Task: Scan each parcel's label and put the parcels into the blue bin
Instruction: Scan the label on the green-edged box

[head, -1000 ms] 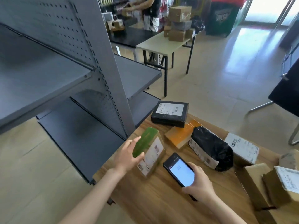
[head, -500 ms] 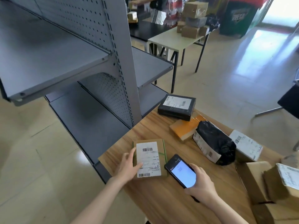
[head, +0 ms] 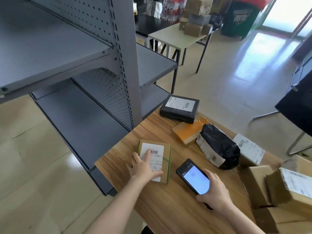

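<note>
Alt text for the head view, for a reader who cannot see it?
A left hand rests flat on the labelled cardboard parcel on a wooden table while the right hand grips a lit phone beside it. A black bag and other parcels lie right; grey shelving stands left.

Shelving, spare tables and a chair around a wooden desk

A grey metal shelving unit (head: pixel 125 65) with a perforated back panel stands just off the left edge of the wooden desk (head: pixel 168 208), its shelves bare. Well beyond the desk's far corner a white table (head: pixel 170 35) carries a stack of cardboard boxes (head: pixel 194 17), with a black table (head: pixel 148 24) and a person in striped shorts (head: pixel 152 5) behind it. A dark green container (head: pixel 241 17) with a red top stands near the bright doorway. A black chair (head: pixel 297 107) on metal legs stands off the desk's far right edge, on the glossy tiled floor (head: pixel 228 81).
</note>
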### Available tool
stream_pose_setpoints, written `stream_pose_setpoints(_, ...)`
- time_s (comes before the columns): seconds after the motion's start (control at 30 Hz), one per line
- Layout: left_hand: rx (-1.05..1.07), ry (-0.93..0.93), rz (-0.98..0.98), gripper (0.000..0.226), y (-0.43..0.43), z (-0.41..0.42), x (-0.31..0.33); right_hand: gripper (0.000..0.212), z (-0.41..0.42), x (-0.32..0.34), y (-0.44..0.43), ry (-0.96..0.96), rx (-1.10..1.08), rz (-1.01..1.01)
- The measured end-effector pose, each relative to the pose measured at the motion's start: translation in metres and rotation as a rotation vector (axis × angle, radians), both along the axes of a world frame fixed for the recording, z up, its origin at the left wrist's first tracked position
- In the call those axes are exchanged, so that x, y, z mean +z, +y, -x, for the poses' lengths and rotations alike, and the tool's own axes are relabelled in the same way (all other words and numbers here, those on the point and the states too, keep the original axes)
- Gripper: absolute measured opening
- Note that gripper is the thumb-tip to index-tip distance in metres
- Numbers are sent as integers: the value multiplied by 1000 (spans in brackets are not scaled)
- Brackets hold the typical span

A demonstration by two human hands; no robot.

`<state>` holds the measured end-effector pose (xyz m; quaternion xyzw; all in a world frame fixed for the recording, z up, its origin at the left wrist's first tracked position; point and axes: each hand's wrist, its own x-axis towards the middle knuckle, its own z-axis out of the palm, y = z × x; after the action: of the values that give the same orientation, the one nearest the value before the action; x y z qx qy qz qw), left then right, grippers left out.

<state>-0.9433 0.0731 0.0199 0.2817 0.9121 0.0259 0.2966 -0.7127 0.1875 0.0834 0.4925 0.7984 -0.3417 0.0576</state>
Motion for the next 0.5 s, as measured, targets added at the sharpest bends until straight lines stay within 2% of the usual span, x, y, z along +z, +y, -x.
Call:
stream_pose_setpoints(0.17, -451, -20, 93, 129, 4, 43, 12, 102, -2, -1, -1, -5, 9, -1)
stream_pose_setpoints(0.3, -777, 95, 201, 132, 8, 61, 20, 102, 1, -1, -2, -36, 59, -28)
stream_pose_setpoints(0.37, -743, 104, 135, 120, 4, 60, 18, 102, 3, 0, -2, -60, 95, -60)
stream_pose_setpoints(0.43, -510, 21, -34, 109, -5, 58, 12, 102, 6, 0, -3, -86, 150, -117)
stream_pose_setpoints(0.5, -248, -61, -175, 111, -18, 56, 6, 101, 10, 0, -3, -119, 221, -176)
